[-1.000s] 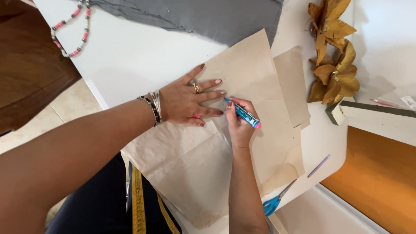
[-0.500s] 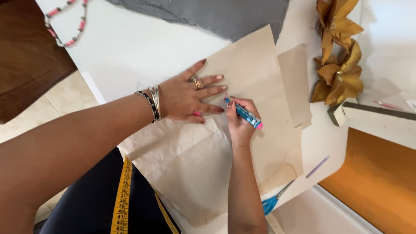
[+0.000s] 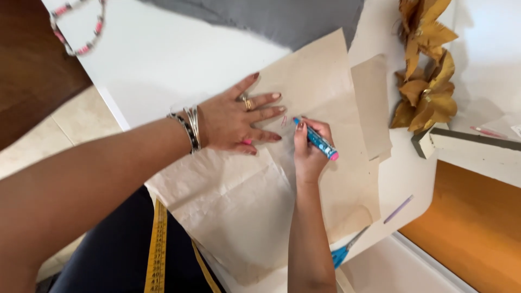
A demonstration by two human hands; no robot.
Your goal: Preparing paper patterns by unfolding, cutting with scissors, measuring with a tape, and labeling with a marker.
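Creased tan paper [image 3: 304, 179] lies on the smooth white table [image 3: 163, 59]; the left hand [image 3: 236, 119] presses it flat, fingers spread, while the right hand [image 3: 309, 149] grips a slim blue marker [image 3: 316, 139], tip on the sheet

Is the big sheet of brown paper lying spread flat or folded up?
Spread flat: the brown paper sheet lies open on the white table, creased, pressed down by the left hand.

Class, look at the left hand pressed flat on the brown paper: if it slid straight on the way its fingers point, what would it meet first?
Probably the blue marker held by the right hand; the left hand points right across the brown paper toward its tip.
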